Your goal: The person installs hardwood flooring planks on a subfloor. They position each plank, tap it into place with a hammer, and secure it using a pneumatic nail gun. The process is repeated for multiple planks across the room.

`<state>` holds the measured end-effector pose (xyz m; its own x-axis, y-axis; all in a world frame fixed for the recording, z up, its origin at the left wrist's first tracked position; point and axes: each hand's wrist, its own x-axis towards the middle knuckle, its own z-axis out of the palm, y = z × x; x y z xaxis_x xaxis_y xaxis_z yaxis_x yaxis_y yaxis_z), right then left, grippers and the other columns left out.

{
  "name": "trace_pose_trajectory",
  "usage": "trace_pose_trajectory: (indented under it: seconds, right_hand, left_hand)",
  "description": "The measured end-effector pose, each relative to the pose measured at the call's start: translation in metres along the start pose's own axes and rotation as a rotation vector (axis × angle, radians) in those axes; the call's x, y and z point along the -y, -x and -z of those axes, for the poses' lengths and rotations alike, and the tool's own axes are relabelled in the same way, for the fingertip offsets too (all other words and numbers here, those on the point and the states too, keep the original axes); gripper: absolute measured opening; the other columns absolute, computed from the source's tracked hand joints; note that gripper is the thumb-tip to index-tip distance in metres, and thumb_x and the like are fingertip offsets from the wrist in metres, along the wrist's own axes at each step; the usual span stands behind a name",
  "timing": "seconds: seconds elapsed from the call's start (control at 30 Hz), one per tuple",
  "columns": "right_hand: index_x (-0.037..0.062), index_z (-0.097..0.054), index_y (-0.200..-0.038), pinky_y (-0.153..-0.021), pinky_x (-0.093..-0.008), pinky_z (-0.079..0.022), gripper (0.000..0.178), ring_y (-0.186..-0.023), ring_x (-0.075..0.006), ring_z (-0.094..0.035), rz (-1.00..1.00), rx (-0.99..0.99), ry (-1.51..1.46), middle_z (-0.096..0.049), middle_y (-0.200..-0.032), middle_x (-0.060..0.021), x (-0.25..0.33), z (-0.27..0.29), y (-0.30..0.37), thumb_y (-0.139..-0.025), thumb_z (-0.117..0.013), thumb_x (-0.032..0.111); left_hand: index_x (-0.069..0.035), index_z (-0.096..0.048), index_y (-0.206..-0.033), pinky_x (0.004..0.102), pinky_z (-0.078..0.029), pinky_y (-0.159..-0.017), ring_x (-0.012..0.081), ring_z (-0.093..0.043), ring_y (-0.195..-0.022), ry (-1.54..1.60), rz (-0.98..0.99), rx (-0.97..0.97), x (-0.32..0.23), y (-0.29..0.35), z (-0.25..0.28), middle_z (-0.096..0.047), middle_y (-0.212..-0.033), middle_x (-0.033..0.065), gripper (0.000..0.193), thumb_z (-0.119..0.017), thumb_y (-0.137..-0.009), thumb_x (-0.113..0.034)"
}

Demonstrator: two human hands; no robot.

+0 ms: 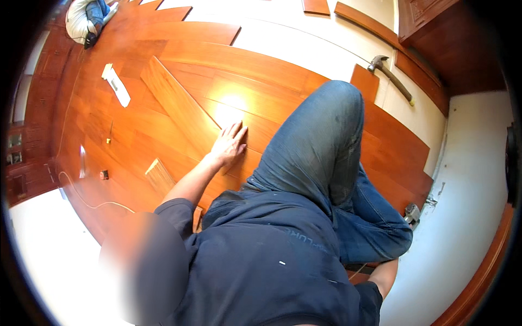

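Note:
My left hand (230, 144) rests on the reddish-brown wood floor (255, 70), palm down with its fingers apart, holding nothing. Its fingertips lie by the near end of a loose floor plank (176, 92) set slantwise on top of the laid boards. My right forearm (385, 276) reaches down beside my bent leg, and the hand itself is hidden behind the leg. A small grey metallic object (412, 213), its kind unclear, sits past my knee against the white wall. Farther off, a claw hammer (392, 80) lies on the pale underlay at the edge of the boards.
At the far left another person (84, 22) crouches on the floor. A white strip-like package (116, 87), a small tape measure (104, 174), a short board piece (160, 175) and a thin cord (98, 205) lie to the left. Loose planks (370, 24) line the far right by wooden furniture (424, 22).

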<state>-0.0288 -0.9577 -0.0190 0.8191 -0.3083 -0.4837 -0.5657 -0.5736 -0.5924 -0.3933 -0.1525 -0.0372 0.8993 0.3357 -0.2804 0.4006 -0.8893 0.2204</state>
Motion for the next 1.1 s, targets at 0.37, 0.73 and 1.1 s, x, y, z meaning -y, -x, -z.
trace_pose_trajectory:
  seconds: [0.37, 0.73, 1.1]
  right_hand:
    - [-0.0041, -0.048, -0.146, -0.077, -0.0340, -0.053, 0.057, -0.082, -0.0190, -0.064, 0.262, -0.059, 0.450, -0.068, -0.102, -0.0086, 0.076, 0.029, -0.023, -0.095, -0.064, 0.013]
    - [-0.0008, -0.041, -0.153, -0.066, -0.0280, -0.048, 0.067, -0.077, -0.0119, -0.057, 0.461, -0.203, 0.236, -0.062, -0.096, -0.0069, 0.366, 0.026, 0.165, -0.094, -0.068, 0.013]
    - [-0.0096, -0.037, -0.149, -0.069, -0.0328, -0.049, 0.082, -0.073, -0.0181, -0.055, 0.355, 0.389, -0.363, -0.057, -0.085, -0.0114, 0.508, -0.145, 0.207, -0.088, -0.074, 0.030]
  left_hand:
    - [-0.002, -0.064, -0.137, 0.0391, -0.055, -0.102, 0.0310, -0.070, -0.117, 0.615, 0.034, -0.286, -0.002, -0.135, 0.131, -0.073, -0.126, 0.0198, 0.040, -0.068, -0.102, -0.020]
    - [0.003, -0.040, -0.154, 0.0467, -0.043, -0.116, 0.0395, -0.056, -0.135, 0.370, -0.274, 0.281, -0.166, -0.540, 0.063, -0.054, -0.146, 0.0311, 0.075, -0.064, -0.102, -0.045]
    - [0.007, -0.068, -0.115, 0.0427, -0.057, -0.079, 0.0279, -0.070, -0.085, 0.686, -0.297, 0.281, -0.240, -0.582, 0.054, -0.073, -0.093, 0.0200, 0.066, -0.080, -0.091, -0.053]
